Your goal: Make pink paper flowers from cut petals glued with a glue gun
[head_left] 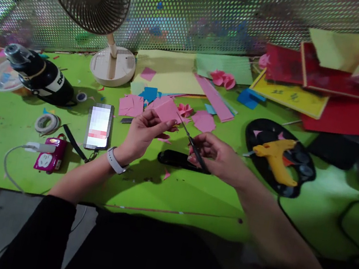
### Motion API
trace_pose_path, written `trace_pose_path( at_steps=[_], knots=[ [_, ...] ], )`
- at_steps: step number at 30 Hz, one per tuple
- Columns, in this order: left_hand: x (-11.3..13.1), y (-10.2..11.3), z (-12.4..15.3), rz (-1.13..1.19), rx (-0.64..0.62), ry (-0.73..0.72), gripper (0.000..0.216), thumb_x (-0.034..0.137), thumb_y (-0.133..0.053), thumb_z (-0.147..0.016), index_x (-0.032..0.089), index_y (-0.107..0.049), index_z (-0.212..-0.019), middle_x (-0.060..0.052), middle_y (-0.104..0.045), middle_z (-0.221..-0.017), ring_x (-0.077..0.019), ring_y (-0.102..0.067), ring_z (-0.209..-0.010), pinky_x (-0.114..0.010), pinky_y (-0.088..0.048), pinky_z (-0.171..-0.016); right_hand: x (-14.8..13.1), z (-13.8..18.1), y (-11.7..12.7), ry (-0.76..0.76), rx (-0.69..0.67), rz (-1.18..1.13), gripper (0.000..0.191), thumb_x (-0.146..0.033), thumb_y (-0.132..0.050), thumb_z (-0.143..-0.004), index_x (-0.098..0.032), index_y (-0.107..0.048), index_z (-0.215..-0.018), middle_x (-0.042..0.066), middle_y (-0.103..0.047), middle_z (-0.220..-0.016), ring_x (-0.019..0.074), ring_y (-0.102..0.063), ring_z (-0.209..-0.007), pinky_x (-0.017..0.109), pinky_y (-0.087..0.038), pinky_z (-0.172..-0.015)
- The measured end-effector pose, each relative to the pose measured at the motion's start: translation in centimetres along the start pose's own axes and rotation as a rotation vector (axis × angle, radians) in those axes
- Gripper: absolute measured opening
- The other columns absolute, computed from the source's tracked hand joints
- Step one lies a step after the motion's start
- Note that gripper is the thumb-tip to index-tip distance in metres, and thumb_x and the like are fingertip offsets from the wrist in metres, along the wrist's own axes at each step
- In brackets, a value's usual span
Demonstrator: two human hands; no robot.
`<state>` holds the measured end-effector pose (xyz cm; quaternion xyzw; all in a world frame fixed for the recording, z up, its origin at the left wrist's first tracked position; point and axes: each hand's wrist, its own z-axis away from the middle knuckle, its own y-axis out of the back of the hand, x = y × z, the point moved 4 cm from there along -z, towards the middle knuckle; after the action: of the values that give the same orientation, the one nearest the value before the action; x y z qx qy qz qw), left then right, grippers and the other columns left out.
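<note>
Pinched between the thumb and fingers of my left hand (143, 132) is a piece of pink paper (167, 110). My right hand (219, 157) grips a pair of dark-handled scissors (193, 143), whose blades point up and left, close to the paper's right edge. Whether the blades touch the paper I cannot tell. Beyond my hands lie cut pink paper pieces (131, 106), another many-sided pink piece (204, 121) and a folded pink paper flower (185, 109). Below the scissors a long black object (175, 159) rests on the green table, partly hidden by my right hand.
A yellow glue gun (277, 159) lies on a black tray (305, 187) at right. To the left are a phone (98, 127), a tape roll (47, 123), a purple power adapter (50, 155) and a dark bottle (48, 80). A fan (112, 67) stands behind.
</note>
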<state>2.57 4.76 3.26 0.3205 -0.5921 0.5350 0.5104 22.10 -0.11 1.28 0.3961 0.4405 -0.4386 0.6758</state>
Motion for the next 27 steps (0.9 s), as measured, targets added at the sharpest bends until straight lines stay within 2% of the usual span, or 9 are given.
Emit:
trace_pose_path(
  at_steps=[11, 20, 27],
  knots=[
    [-0.27, -0.23, 0.28, -0.005, -0.024, 0.045, 0.031, 0.035, -0.083, -0.072, 0.018, -0.065, -0.091, -0.004, -0.076, -0.092, -0.0151, -0.074, -0.081, -0.024, -0.057, -0.063, -0.68, -0.11, -0.23, -0.001, 0.019, -0.019, 0.053, -0.047, -0.088, -0.057, -0.022, -0.059, -0.093, 0.002, -0.064, -0.083, 0.0157, -0.061, -0.072, 0.030, -0.053, -0.063],
    [-0.12, -0.23, 0.37, -0.008, -0.013, 0.058, 0.031, 0.036, -0.083, -0.071, 0.018, -0.065, -0.088, -0.003, -0.076, -0.090, -0.0138, -0.073, -0.079, -0.023, -0.057, -0.064, -0.60, -0.14, -0.23, 0.010, 0.028, -0.020, 0.051, -0.046, -0.088, -0.058, -0.022, -0.060, -0.094, 0.002, -0.065, -0.083, 0.0165, -0.061, -0.072, 0.032, -0.053, -0.065],
    [-0.04, -0.25, 0.38, 0.007, -0.017, 0.061, 0.036, 0.039, -0.085, -0.069, 0.017, -0.062, -0.086, -0.002, -0.075, -0.087, -0.0133, -0.073, -0.078, -0.020, -0.056, -0.062, -0.42, -0.26, -0.19, 0.018, 0.013, -0.021, 0.049, -0.047, -0.086, -0.061, -0.022, -0.060, -0.094, 0.002, -0.065, -0.084, 0.0156, -0.062, -0.073, 0.029, -0.052, -0.062]
  ],
)
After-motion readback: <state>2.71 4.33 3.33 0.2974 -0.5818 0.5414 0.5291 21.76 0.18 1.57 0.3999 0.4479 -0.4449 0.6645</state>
